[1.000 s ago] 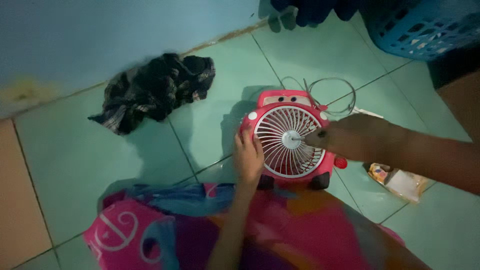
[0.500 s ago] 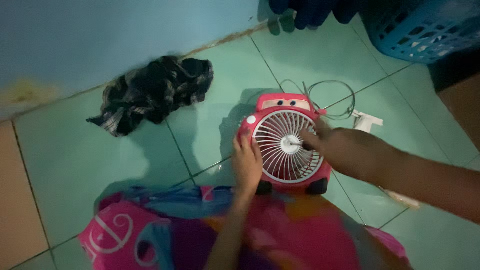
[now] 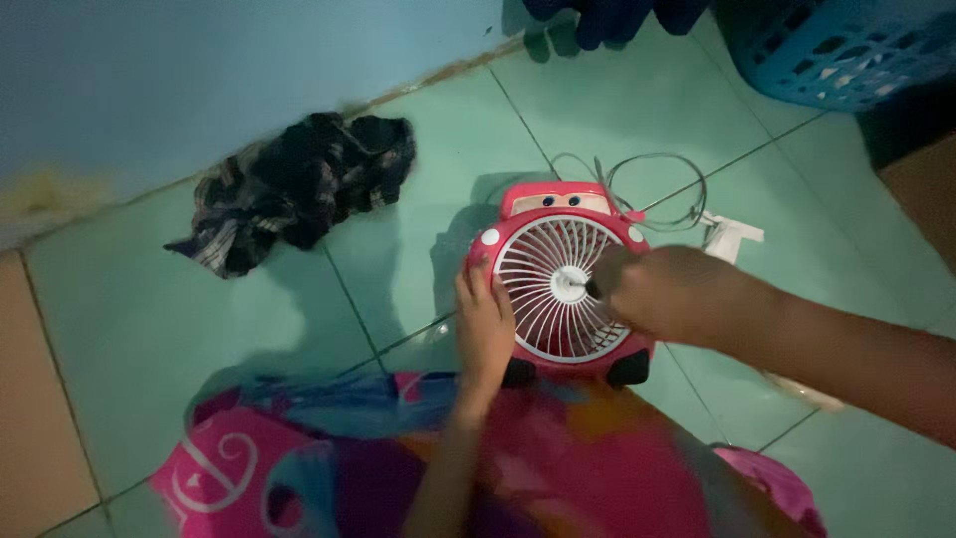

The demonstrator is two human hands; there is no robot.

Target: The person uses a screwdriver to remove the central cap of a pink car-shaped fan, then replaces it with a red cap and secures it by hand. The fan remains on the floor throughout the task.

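Just right of frame centre, upright on the pale green tiled floor [image 3: 149, 329]: a small red plastic table fan shaped like a cartoon car [image 3: 566, 284], white round grille turned up toward the camera, black wheels at its lower edge. Pressed flat along the fan's left rim, the left hand [image 3: 484, 329], fingers together and laid against the housing rather than wrapped round it, apparently to brace the fan so it stays put. Reaching in from the right edge, the right hand [image 3: 669, 296], fingers closed on a thin dark tool [image 3: 588, 288] whose tip meets the white hub at the grille's centre; kind of tool too dim to tell. Behind the fan, toward upper right, a loose coil of grey cord [image 3: 657, 189] ending in a white plug. Upper left of centre, a crumpled dark plaid cloth [image 3: 299, 189] near the blue wall. Top right corner, a blue plastic laundry basket [image 3: 846, 50]. Along the bottom, bright pink patterned fabric [image 3: 518, 468] over the lap.
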